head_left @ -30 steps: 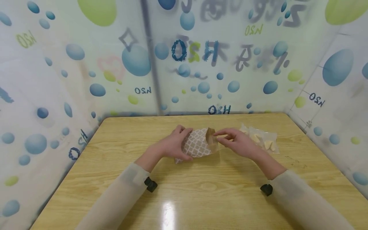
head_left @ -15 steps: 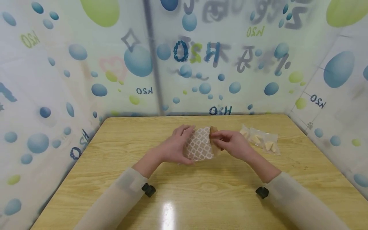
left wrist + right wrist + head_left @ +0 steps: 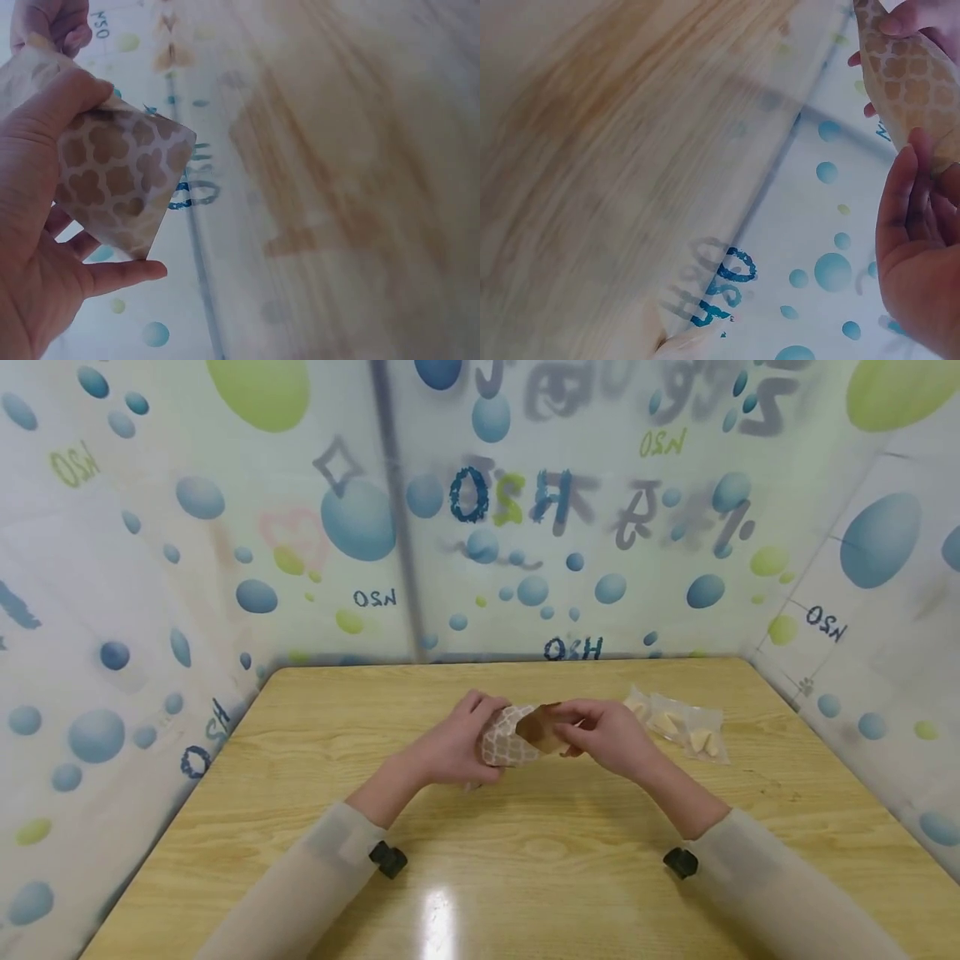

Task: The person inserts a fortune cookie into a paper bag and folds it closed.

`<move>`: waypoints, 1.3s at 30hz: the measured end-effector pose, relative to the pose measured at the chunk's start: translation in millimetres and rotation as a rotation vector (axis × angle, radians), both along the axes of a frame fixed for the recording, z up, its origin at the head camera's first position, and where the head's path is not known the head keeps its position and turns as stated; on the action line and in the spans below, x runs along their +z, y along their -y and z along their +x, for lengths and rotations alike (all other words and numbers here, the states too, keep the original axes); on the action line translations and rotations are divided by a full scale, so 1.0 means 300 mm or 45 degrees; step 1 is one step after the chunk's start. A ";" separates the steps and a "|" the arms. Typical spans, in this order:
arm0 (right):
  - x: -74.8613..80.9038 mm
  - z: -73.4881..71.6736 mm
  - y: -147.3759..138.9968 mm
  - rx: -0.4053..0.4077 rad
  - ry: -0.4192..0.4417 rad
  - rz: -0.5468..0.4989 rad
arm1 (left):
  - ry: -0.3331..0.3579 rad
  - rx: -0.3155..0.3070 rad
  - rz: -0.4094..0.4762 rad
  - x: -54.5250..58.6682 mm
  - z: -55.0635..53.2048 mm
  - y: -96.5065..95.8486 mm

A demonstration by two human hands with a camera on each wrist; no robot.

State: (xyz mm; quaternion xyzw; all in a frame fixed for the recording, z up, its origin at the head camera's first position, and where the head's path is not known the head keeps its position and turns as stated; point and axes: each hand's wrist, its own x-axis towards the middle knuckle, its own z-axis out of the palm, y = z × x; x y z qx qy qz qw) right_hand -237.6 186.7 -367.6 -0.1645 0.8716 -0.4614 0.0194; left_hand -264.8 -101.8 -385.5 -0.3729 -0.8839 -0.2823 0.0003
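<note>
A brown paper bag (image 3: pixel 504 742) with a white lattice pattern lies on its side between the two hands in the head view, its mouth gaping toward the right. My left hand (image 3: pixel 459 743) grips the bag's closed end, thumb on the near side and fingers over the far side. In the left wrist view, a corner of the patterned paper bag (image 3: pixel 120 172) pokes out past the thumb. My right hand (image 3: pixel 611 735) pinches the rim of the mouth; its fingertips meet the paper in the right wrist view too. The bag's inside shows plain brown.
Several small clear packets (image 3: pixel 678 725) with pale yellow folded pieces inside lie just beyond the right hand. Everything rests on a wooden table (image 3: pixel 525 877), with a bubble-printed curtain (image 3: pixel 480 610) behind it and at both sides.
The right fingers have moved left onto the bag's mouth and pulled it wider, so more of the brown inside shows. The left hand keeps its hold while the bag has tilted.
</note>
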 end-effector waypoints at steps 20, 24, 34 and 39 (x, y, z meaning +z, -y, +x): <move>0.004 -0.052 -0.395 -0.148 0.074 0.091 | 0.081 0.024 0.041 -0.003 -0.018 0.041; -0.033 -0.060 -0.594 -0.240 0.108 0.260 | 0.105 0.028 0.028 -0.003 -0.019 0.037; -0.069 -0.069 -0.734 -0.199 0.243 0.391 | 0.118 0.025 0.026 0.009 -0.023 0.016; -0.077 -0.087 -0.724 -0.201 0.308 0.416 | 0.127 0.031 0.024 0.016 -0.018 0.019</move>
